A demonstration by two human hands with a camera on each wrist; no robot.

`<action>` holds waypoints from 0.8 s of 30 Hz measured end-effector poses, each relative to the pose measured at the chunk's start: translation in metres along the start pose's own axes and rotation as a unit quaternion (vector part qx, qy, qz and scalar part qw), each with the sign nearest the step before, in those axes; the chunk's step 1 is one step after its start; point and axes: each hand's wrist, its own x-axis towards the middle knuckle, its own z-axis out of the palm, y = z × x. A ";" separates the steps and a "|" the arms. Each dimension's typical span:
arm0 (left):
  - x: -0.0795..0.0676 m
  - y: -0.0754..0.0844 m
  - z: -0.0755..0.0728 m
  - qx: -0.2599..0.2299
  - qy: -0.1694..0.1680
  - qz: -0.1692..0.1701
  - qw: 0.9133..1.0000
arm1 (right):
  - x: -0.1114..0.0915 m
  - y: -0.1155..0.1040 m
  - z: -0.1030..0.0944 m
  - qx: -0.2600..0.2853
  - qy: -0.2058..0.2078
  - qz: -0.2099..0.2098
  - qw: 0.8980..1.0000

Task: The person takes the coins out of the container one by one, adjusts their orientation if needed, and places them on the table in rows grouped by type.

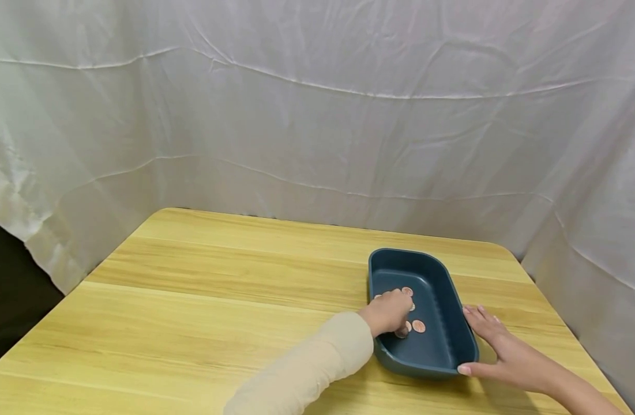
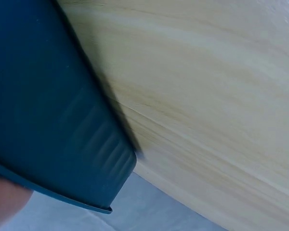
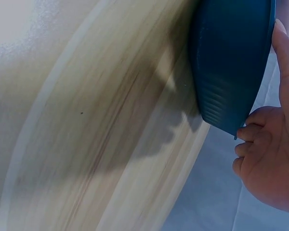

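Observation:
A dark teal, deep rectangular bin [image 1: 436, 334] with rounded corners stands on the table, several copper-coloured coins [image 1: 419, 326] lying on its floor. My left hand [image 1: 390, 311], in a cream sleeve, reaches over the bin's left wall, its fingers bent down among the coins. Its fingertips are partly hidden, so whether a coin is between them cannot be seen. Outside the right wall, my right hand [image 1: 504, 349] rests against the rim, thumb at the near corner and fingers spread along the side. The left wrist view shows mostly the bin's outer wall [image 2: 53, 106].
A wood-grain table [image 1: 192, 323] with rounded far corners carries the bin on its right side. Pale cloth [image 1: 307, 127] hangs behind the table and along both sides. A dark area [image 1: 11, 282] shows below the cloth at the left.

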 end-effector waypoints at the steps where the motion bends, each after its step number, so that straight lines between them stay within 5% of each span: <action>1: -0.001 -0.001 -0.002 -0.017 0.005 0.000 1.000 | 0.000 0.000 0.000 -0.003 -0.001 0.000 1.000; 9: -0.015 -0.009 -0.014 -0.104 0.060 0.063 0.991 | 0.000 -0.001 0.000 -0.011 -0.002 -0.005 1.000; 15: -0.019 -0.021 -0.015 -0.192 0.105 0.083 0.972 | 0.000 -0.001 0.000 -0.021 -0.005 -0.001 1.000; 24: -0.025 -0.043 -0.021 -0.311 0.148 0.049 0.937 | 0.001 -0.004 -0.002 -0.043 -0.007 0.006 0.999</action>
